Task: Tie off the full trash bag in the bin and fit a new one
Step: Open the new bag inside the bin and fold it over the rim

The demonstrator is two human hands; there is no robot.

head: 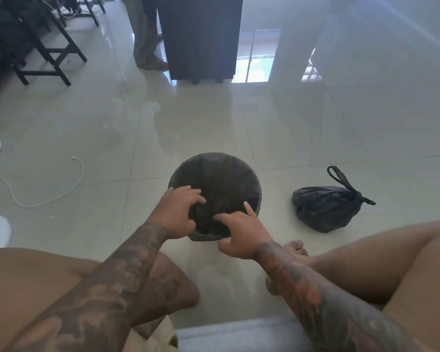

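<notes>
A round dark bin [214, 171] stands on the tiled floor in front of me, lined with a black bag [221, 189] that drapes over its rim. My left hand [174, 214] reaches over the near left rim, its fingers curled onto the bag's plastic. At the near right rim my right hand [241, 233] has spread fingers touching the bag, the index finger raised. A tied-off full black trash bag [325, 207] lies on the floor to the right of the bin, knotted handles up.
My bare knees and foot [296, 248] frame the near floor. A white cable [46, 196] loops at left. Dark chairs [38, 44] stand at far left, a dark cabinet [201, 39] straight ahead with a person's legs [145, 34] beside it.
</notes>
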